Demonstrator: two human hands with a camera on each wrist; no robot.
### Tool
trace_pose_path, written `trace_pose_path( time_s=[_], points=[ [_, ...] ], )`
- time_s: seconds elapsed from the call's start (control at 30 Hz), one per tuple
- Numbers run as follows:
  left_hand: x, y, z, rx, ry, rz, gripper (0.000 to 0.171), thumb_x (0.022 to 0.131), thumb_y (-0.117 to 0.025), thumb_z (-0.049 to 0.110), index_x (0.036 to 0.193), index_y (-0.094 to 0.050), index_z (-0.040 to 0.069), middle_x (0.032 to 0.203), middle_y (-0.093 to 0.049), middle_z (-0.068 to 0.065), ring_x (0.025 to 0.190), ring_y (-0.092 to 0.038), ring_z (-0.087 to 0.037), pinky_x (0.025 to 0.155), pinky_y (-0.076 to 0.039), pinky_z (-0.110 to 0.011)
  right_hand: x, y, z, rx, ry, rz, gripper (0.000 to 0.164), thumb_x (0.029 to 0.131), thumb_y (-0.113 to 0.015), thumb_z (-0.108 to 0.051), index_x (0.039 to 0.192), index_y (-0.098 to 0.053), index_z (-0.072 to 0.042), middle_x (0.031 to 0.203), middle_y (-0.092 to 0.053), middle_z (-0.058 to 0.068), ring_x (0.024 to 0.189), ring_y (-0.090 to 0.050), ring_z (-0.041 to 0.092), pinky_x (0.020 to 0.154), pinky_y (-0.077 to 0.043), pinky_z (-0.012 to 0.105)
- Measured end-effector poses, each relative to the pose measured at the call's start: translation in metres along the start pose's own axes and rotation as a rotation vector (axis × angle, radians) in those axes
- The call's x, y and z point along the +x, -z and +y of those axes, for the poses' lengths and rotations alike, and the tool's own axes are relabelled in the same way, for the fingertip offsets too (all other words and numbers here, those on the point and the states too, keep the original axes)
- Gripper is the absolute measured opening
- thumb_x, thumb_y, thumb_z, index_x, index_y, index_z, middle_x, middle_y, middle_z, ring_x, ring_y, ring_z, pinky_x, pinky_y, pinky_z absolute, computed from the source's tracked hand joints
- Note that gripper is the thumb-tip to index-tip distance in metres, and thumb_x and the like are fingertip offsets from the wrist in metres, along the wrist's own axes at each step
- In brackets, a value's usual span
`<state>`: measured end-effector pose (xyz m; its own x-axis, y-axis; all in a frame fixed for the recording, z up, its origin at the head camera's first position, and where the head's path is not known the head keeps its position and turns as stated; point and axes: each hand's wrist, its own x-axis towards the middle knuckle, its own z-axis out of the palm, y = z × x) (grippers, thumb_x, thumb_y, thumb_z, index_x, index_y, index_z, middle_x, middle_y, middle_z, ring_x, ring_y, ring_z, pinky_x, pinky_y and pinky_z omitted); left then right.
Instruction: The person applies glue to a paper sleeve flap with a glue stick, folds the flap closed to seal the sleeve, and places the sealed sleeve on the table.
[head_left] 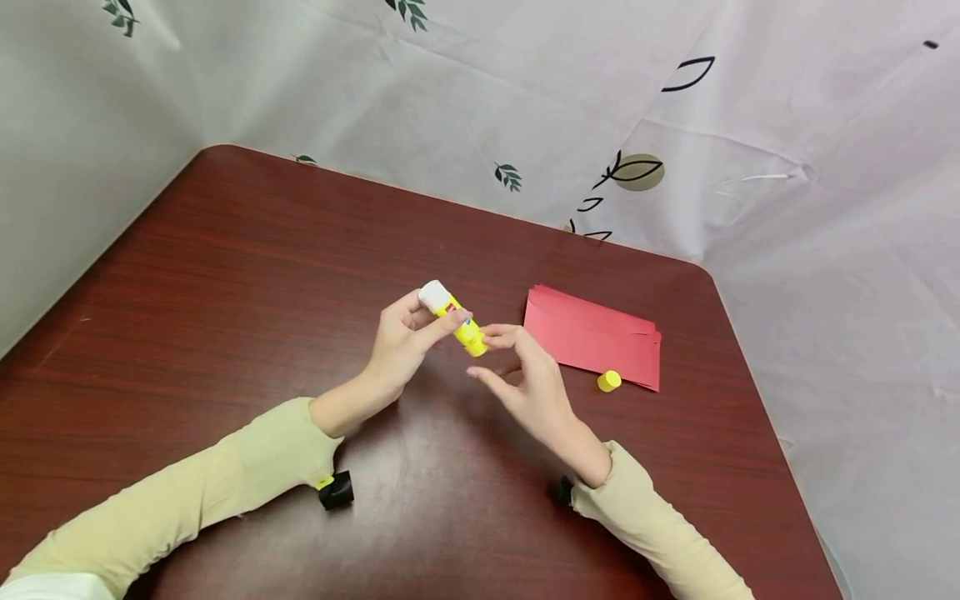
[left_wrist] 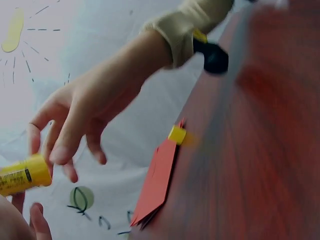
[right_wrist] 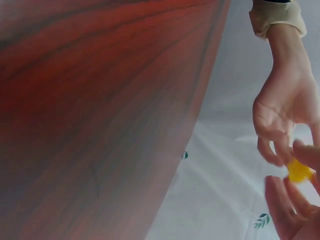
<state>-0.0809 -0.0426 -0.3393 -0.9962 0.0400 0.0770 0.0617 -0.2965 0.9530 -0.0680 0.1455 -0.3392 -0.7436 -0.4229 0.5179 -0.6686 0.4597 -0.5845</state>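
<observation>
My left hand (head_left: 397,346) holds a yellow glue stick (head_left: 470,335) between thumb and fingers, its white end tilted up to the left. Beside the lower yellow end is my right hand (head_left: 538,390), thumb spread away and fingertips at or very near the tube. In the left wrist view, the right hand (left_wrist: 92,107) has loosely bent fingers around the end of the glue stick (left_wrist: 25,176), without a visible pinch. From the right wrist, only the tube's blurred yellow end (right_wrist: 299,171) shows between the hands. A yellow cap (head_left: 609,381) stands apart on the table.
Several red envelopes (head_left: 592,337) lie stacked on the right side of the dark wooden table (head_left: 300,250), with the cap at their near edge. A white patterned curtain (head_left: 450,100) hangs behind and along the sides. Both wrists carry black camera mounts (head_left: 336,490).
</observation>
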Motion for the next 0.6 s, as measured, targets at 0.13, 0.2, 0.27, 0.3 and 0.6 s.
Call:
trace_pose_path(
  time_s=[0.13,0.2,0.27,0.3,0.6],
  points=[
    [0.003,0.006,0.004,0.063,0.001,0.015,0.011,0.086,-0.070,0.011,0.087,-0.059,0.010,0.076,-0.070,0.014,0.075,-0.066,-0.006,0.066,-0.052,-0.021,-0.002,0.011,0.006,-0.168,-0.067,-0.132,0.035,0.083,-0.076,-0.019,0.113,-0.060,-0.010,0.132,-0.056,0.009,0.101,-0.063,0.018,0.080,-0.057,0.037],
    [0.005,0.009,0.005,0.122,0.014,0.006,0.012,0.086,-0.071,0.014,0.088,-0.060,0.008,0.075,-0.070,0.014,0.071,-0.065,-0.006,0.062,-0.052,-0.022,-0.004,0.020,0.013,-0.277,-0.115,-0.187,0.040,0.084,-0.075,-0.023,0.119,-0.059,-0.012,0.134,-0.053,0.010,0.108,-0.058,0.021,0.089,-0.053,0.040],
    [0.006,0.012,0.007,0.207,0.018,-0.005,0.016,0.084,-0.072,0.018,0.092,-0.063,0.007,0.073,-0.068,0.013,0.068,-0.063,-0.008,0.059,-0.050,-0.023,-0.007,0.029,0.022,-0.391,-0.165,-0.222,0.045,0.084,-0.074,-0.022,0.124,-0.056,-0.010,0.133,-0.053,0.012,0.112,-0.054,0.026,0.093,-0.049,0.043],
    [0.006,0.014,0.008,0.254,0.021,-0.012,0.019,0.084,-0.073,0.021,0.094,-0.065,0.007,0.074,-0.068,0.012,0.067,-0.063,-0.010,0.057,-0.050,-0.023,-0.008,0.034,0.028,-0.453,-0.190,-0.228,0.047,0.084,-0.074,-0.021,0.126,-0.055,-0.008,0.130,-0.053,0.014,0.113,-0.052,0.030,0.094,-0.047,0.045],
    [-0.004,0.035,0.017,0.564,0.093,-0.173,0.027,0.081,-0.074,0.043,0.098,-0.068,0.023,0.082,-0.072,-0.009,0.066,-0.069,-0.032,0.054,-0.049,-0.029,-0.031,0.086,0.066,-0.960,-0.560,-0.292,0.051,0.084,-0.071,-0.030,0.112,-0.049,0.007,0.099,-0.051,0.030,0.092,-0.050,0.047,0.074,-0.046,0.055]
  ],
)
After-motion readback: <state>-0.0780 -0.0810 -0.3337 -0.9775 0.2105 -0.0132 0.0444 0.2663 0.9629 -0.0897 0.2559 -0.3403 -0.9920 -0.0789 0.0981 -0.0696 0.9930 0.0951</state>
